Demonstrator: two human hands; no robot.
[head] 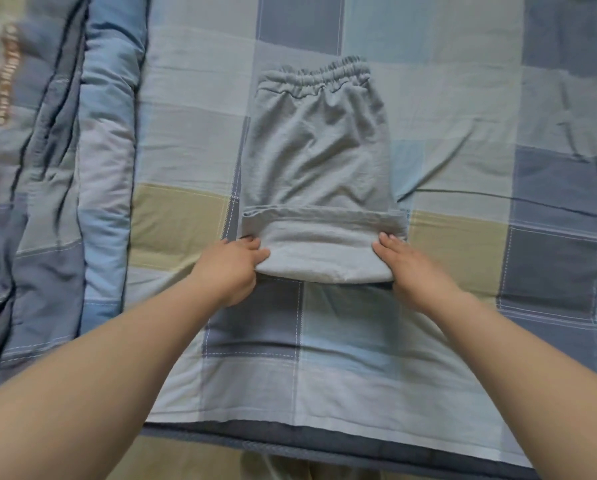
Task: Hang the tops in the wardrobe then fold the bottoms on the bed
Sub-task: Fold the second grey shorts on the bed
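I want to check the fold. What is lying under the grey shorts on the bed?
Under the grey shorts lies the checked bedsheet. Both hands, left and right, grip the turned-up bottom fold. Anything beneath the fabric is covered.

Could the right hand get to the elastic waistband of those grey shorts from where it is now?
Probably yes. The right hand holds the folded near end of the grey shorts, and the waistband lies at the far end on the checked bedspread. Nothing lies between them, though it would have to let go first.

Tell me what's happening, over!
Left hand and right hand grip the shorts' folded hem. Shorts flat on bed. Nothing in the way.
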